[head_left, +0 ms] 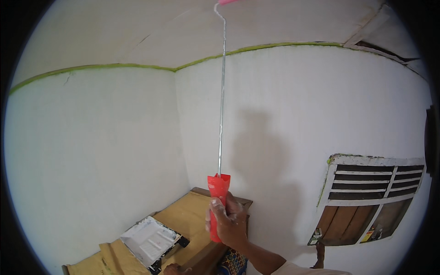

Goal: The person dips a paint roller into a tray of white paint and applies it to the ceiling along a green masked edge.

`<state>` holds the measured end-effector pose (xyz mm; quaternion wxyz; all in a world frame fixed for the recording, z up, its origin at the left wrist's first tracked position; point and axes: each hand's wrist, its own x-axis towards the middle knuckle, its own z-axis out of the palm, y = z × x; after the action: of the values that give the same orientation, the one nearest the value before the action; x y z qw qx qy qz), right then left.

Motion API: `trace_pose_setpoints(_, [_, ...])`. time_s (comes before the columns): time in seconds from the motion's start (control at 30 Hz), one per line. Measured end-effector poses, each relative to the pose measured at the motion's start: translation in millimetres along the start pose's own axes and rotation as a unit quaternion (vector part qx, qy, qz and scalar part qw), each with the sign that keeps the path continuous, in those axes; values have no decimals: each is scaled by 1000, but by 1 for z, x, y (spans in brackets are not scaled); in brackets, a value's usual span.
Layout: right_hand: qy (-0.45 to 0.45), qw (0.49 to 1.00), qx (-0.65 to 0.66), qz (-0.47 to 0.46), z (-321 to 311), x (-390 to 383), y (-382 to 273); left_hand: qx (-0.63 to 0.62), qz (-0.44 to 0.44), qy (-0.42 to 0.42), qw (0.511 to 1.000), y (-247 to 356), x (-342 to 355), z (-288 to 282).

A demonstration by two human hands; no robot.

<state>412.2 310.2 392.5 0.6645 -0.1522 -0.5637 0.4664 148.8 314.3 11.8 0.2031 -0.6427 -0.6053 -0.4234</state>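
Head view: your right hand (229,219) is wrapped firmly around the red handle (218,185) of a paint roller (222,110), held nearly upright at mid-frame. Its long metal rod (222,82) runs up to a pink roller cover (228,2), mostly cropped by the upper rim; contact with the ceiling (114,39) cannot be confirmed.

Your left hand (176,269) shows only partly at the lower rim, beside the tabletop (208,256); its grip cannot be told.

Paint tray (147,237): on the brown sheet (183,211) covering the tabletop, left of your right hand. White coats its inside, with dark stains along the rim; paint depth not readable.

Progress, judged from surfaces: the left wall (91,151) and right wall (298,105) look largely coated in white, so wall coverage appears well advanced. A crack mark shows high on the left wall. The green band (261,46) along the ceiling line is uncovered over most of its length, and green also shows at the edge of the louvred window (362,178), whose frame looks white but rough. The ceiling reads pale and dull, with a thin dark line; whether it bears a fresh coat cannot be told. If those green edges are meant to be covered, that part is left.
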Motion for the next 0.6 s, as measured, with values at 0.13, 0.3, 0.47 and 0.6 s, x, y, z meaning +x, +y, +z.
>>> trace_pose_setpoints(0.13, [17, 999, 48, -11, 23, 19, -10, -16, -24, -53, 998, -2, -2, 2])
trace_pose_setpoints(0.3, [69, 996, 48, -39, 15, 101, -13, -4, -40, -69, 997, 13, 19, -17])
trace_pose_setpoints(0.47, [69, 997, 22, -41, -1, 97, -12, -19, -52, -56, 997, 13, 14, -6])
trace_pose_setpoints(0.6, [51, 997, 42, -50, 13, 61, 1, -17, -109, -120, 987, 15, 13, -23])
